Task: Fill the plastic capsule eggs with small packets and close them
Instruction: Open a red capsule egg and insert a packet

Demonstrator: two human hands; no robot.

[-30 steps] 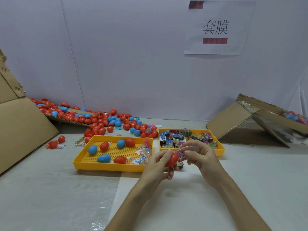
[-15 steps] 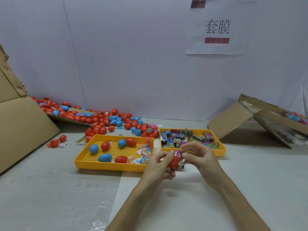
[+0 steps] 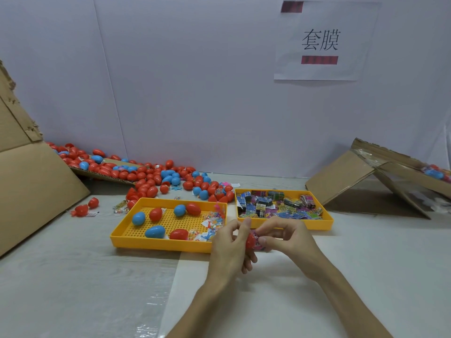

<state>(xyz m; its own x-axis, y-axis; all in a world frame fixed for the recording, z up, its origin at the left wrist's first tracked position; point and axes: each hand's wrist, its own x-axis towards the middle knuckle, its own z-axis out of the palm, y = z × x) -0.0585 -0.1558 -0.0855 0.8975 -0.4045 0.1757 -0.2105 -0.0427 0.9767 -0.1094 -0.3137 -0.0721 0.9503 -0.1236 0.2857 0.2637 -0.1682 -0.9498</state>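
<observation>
White paper sign on far wall, printed 套膜; red bars above and below unreadable. Near centre, held above table: red plastic capsule egg, clasped in curled fingers of left hand. Right hand pinching small pink printed packet at egg's top, print too small to read. Just beyond: perforated yellow plastic tray with loose eggs on left, yellow tray of packets on right. Heap of red and blue eggs far left.
</observation>
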